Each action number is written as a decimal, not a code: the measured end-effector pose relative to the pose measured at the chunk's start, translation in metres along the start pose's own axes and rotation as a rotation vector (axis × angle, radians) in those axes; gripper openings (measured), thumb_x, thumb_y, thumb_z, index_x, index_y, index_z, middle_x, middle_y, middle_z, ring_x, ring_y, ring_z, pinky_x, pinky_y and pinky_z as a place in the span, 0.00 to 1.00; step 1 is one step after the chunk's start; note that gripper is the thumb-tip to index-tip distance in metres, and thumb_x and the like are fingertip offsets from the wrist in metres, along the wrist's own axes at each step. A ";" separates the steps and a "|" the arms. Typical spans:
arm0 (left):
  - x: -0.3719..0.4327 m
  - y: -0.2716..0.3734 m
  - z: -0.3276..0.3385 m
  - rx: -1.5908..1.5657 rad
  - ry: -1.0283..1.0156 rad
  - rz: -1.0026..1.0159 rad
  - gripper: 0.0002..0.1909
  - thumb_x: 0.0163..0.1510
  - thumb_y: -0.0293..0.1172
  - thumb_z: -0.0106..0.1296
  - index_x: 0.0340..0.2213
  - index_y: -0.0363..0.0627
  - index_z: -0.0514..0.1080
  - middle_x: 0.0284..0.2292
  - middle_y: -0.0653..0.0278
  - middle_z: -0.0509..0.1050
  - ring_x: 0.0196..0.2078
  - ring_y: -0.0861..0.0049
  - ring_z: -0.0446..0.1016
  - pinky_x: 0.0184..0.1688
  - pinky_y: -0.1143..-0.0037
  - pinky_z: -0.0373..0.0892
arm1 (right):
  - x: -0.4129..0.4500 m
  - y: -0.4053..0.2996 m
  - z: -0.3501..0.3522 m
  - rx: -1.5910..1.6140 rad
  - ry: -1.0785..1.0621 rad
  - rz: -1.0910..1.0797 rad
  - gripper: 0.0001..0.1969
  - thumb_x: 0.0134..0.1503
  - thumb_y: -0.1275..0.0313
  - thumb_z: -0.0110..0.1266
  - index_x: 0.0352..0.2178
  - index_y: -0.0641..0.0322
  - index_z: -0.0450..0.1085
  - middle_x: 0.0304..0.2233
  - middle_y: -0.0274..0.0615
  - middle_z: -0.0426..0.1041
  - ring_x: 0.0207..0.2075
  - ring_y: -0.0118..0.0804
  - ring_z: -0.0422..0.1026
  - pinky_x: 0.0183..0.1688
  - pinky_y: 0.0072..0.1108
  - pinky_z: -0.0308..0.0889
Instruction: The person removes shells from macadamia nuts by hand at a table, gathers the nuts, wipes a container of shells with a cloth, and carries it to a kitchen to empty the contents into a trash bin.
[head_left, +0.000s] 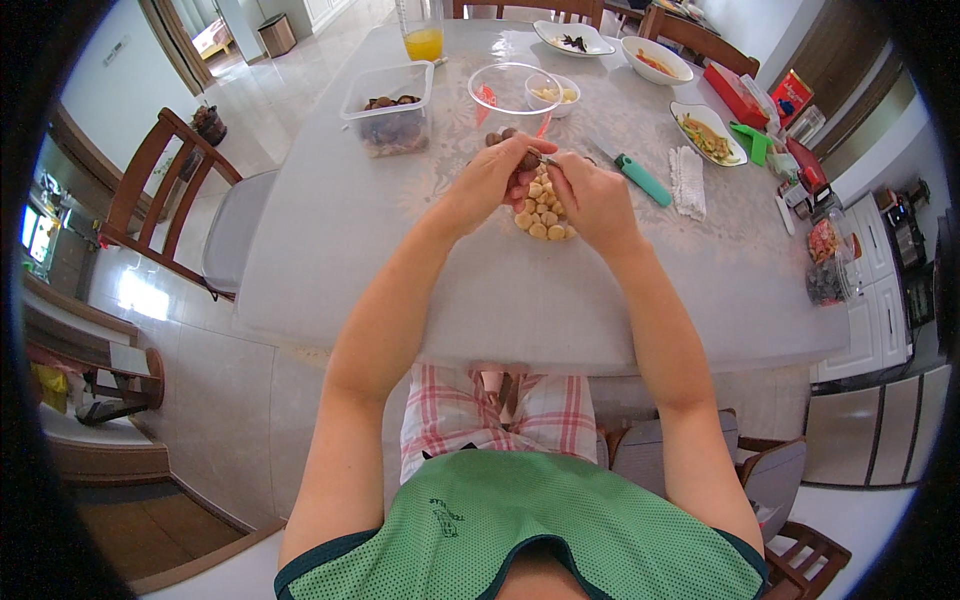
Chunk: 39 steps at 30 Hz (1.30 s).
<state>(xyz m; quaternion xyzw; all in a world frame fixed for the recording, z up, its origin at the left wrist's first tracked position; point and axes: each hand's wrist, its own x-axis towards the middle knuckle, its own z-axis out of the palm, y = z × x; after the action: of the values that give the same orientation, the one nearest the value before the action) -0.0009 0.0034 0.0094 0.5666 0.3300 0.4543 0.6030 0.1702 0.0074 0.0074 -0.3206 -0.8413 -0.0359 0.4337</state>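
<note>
My left hand (487, 176) grips a round brown nut (529, 160) that looks like a macadamia in its shell. Pinched in my right hand (600, 199) is a small metal tool (548, 160), its tip against the nut; the fingers hide most of it. Directly below both hands lie several pale shelled kernels (544, 216) in a cluster; whether a clear dish holds them I cannot tell. Just beyond my left hand are a few whole brown nuts (495, 139). A clear plastic tub (394, 127) of dark brown shells stands to the left.
A round transparent container (514, 109) stands beyond my hands, near a small bowl (568, 105) of pale pieces. Right of my hands lie a green-handled knife (643, 180) and a folded white cloth (687, 184). Food dishes (709, 133) and a measuring jug (422, 45) stand farther back.
</note>
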 end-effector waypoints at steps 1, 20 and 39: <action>-0.001 0.000 0.000 -0.146 -0.006 -0.019 0.20 0.58 0.41 0.33 0.40 0.37 0.67 0.19 0.74 0.59 0.19 0.90 0.57 0.21 0.84 0.59 | 0.000 -0.001 0.001 -0.022 0.010 -0.022 0.04 0.51 0.72 0.49 0.28 0.60 0.63 0.20 0.43 0.69 0.21 0.43 0.70 0.22 0.27 0.64; 0.001 -0.012 0.012 -0.043 0.167 -0.150 0.17 0.57 0.43 0.32 0.26 0.47 0.65 0.16 0.77 0.57 0.17 0.89 0.54 0.17 0.85 0.51 | -0.001 0.000 0.013 -0.217 -0.101 -0.013 0.09 0.52 0.67 0.48 0.23 0.60 0.61 0.14 0.45 0.66 0.16 0.46 0.68 0.18 0.31 0.62; 0.004 -0.026 0.019 0.050 0.286 0.058 0.21 0.58 0.50 0.32 0.25 0.47 0.64 0.15 0.76 0.60 0.13 0.90 0.55 0.13 0.85 0.50 | -0.007 0.005 0.024 -0.174 0.002 -0.052 0.06 0.50 0.68 0.50 0.27 0.58 0.67 0.17 0.41 0.69 0.16 0.40 0.69 0.17 0.27 0.63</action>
<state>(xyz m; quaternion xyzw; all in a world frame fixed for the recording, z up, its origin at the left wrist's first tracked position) 0.0224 0.0008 -0.0126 0.5201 0.4072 0.5392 0.5224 0.1584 0.0162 -0.0138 -0.3348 -0.8427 -0.1203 0.4041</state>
